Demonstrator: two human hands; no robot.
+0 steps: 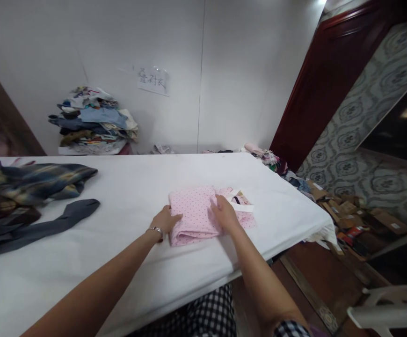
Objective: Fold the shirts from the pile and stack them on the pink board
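A pink shirt (pixel 192 210) with small dark dots lies folded into a thick, roughly square bundle on the white table. Its white collar (pixel 243 207) sticks out flat on the right side, with a dark label inside the neck. My left hand (pixel 164 219) grips the bundle's left edge, thumb on top and the other fingers partly hidden; a bracelet circles that wrist. Across the bundle, my right hand (pixel 223 213) holds the right edge beside the collar, its fingertips partly out of sight against the cloth.
A plaid shirt (pixel 59 180) and a dark grey garment (pixel 66 220) lie loose on the table (pixel 133 187) at left. Behind it rises a tall pile of clothes (pixel 98 119). Cardboard boxes (pixel 388 222) and a white plastic stool (pixel 393 309) stand beyond the right edge.
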